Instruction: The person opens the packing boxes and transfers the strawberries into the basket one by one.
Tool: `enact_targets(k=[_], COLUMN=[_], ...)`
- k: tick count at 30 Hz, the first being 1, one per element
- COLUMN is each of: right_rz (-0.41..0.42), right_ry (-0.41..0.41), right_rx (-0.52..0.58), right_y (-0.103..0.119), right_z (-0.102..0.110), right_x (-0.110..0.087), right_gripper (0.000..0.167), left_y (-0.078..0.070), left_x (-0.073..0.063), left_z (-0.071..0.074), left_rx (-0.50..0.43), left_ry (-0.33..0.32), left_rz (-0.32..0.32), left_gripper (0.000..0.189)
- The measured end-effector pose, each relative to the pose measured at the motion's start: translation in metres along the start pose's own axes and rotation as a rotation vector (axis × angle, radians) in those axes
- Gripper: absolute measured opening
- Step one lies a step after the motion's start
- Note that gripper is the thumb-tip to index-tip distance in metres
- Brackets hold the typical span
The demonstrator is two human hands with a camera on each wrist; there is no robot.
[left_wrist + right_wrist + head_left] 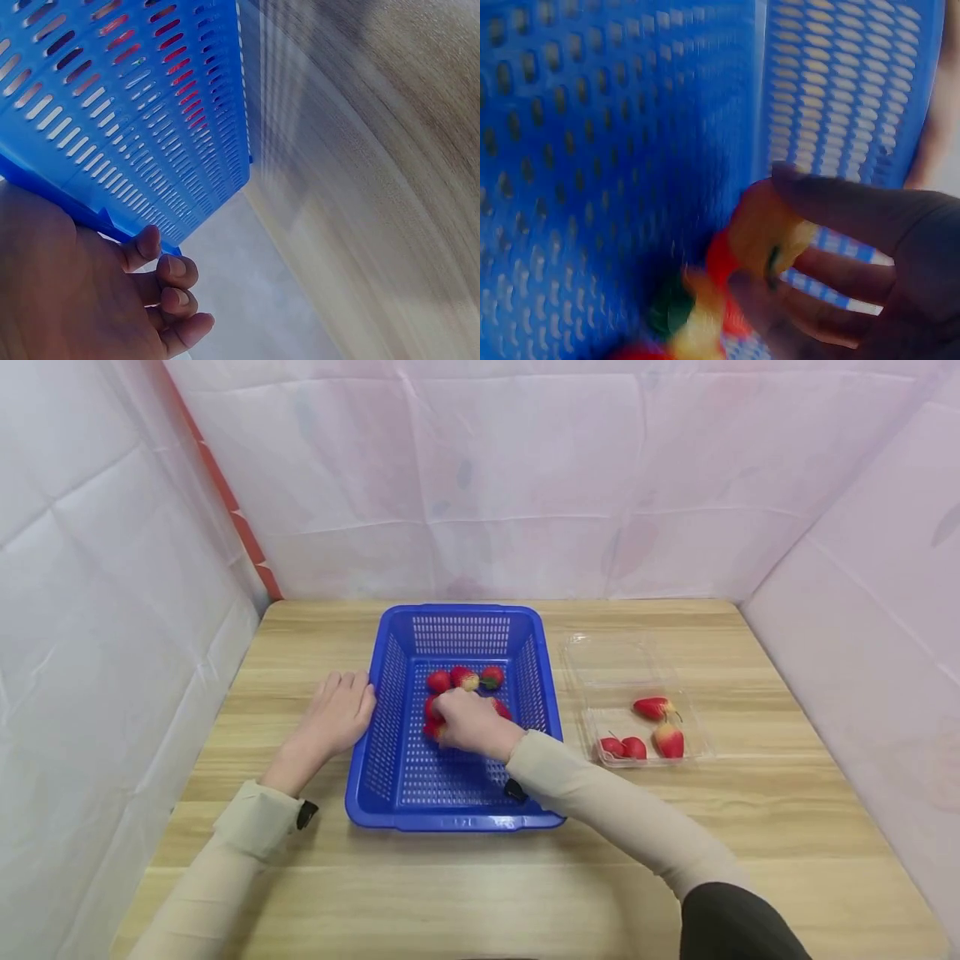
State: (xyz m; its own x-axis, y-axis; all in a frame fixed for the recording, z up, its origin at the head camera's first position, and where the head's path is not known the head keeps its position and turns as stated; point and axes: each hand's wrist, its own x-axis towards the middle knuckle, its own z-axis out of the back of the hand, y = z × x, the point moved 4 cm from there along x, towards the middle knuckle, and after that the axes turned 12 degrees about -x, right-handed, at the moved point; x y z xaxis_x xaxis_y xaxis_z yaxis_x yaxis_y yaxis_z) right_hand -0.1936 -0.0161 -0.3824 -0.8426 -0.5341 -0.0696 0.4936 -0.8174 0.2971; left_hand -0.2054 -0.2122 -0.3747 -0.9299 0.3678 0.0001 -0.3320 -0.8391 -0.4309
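Left hand at blue basket rim, fingers loosely bent, likely steadying it; right hand has fingers clamped on red-yellow fruit.

The basket looked to be moulded plastic, smooth with a soft sheen. The fruits appeared smooth and faintly shiny. Thin, clear, glossy plastic formed the container. The tabletop had a smooth wood-grain surface with a dull gloss. The hangings resembled creased matt cloth; the pale sleeves were soft, matt fabric.
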Motion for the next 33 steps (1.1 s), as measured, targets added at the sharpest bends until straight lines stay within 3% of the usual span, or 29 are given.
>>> enact_targets(k=[3, 10, 22, 33], right_rz=[0.014, 0.02, 0.023, 0.02], right_ry=[0.028, 0.067, 0.131, 0.159], right_rx=[-0.027, -0.054, -0.069, -0.065], right_y=[0.005, 0.007, 0.007, 0.008], right_z=[-0.009, -0.016, -0.019, -0.02], right_x=[0.002, 0.002, 0.002, 0.0], right_gripper=[0.02, 0.014, 0.038, 0.047], left_y=[0.002, 0.0, -0.001, 0.001], left_x=[-0.001, -0.001, -0.001, -0.001], left_z=[0.001, 0.001, 0.001, 0.0], left_rx=[0.004, 0.007, -0.007, -0.013], left_ry=[0.005, 0.006, 0.002, 0.014], left_rz=[0.004, 0.007, 0.003, 0.014], left_gripper=[0.041, 0.04, 0.039, 0.041])
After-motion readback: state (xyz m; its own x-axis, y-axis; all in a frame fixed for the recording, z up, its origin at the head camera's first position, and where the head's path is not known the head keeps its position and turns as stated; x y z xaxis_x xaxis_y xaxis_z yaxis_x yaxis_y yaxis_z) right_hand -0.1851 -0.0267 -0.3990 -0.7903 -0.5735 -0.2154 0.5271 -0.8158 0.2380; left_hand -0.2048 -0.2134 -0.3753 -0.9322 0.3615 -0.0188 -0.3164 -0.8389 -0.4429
